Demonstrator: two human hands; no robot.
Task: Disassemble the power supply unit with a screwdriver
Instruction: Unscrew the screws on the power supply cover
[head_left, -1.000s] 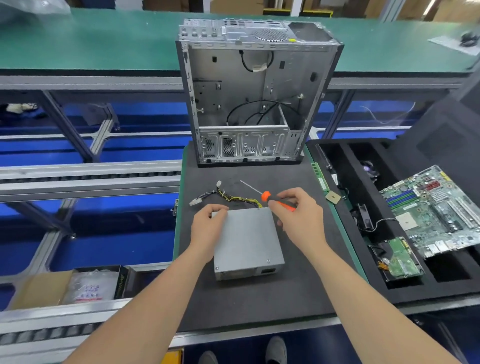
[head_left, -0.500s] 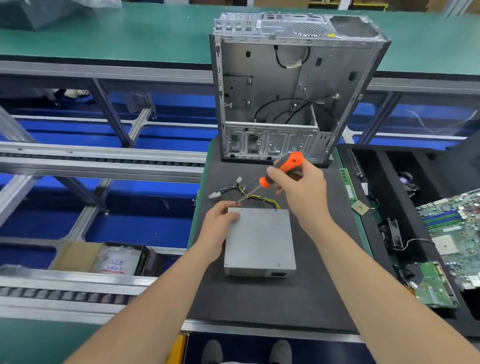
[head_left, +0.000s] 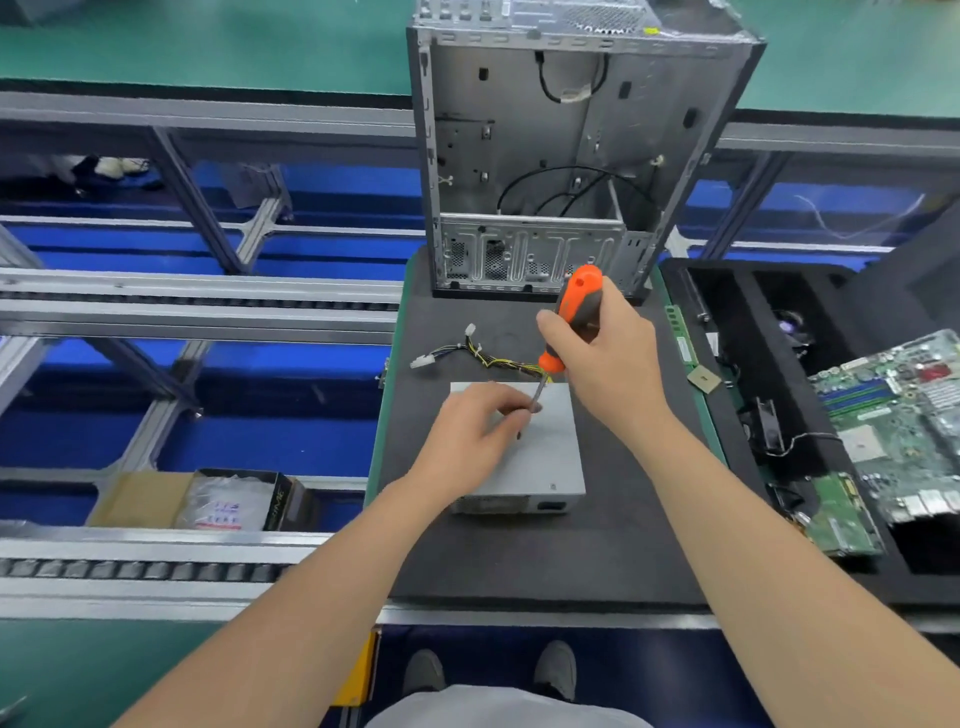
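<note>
The power supply unit (head_left: 540, 447), a grey metal box that looks stiff, probably heavy and slick, best pinned by its lid, lies flat on the table (head_left: 519, 551) — my left hand (head_left: 478, 436) on it pinching the screwdriver (head_left: 576, 306) shaft, my right hand (head_left: 608, 358) gripping the handle.

Single head-worn wide-angle view, looking steeply down and forward, close over the dark work mat (head_left: 545, 561)

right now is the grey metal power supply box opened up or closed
Closed. The grey metal power supply box lies flat on the black foam mat with its top cover on; no internals show.
</note>
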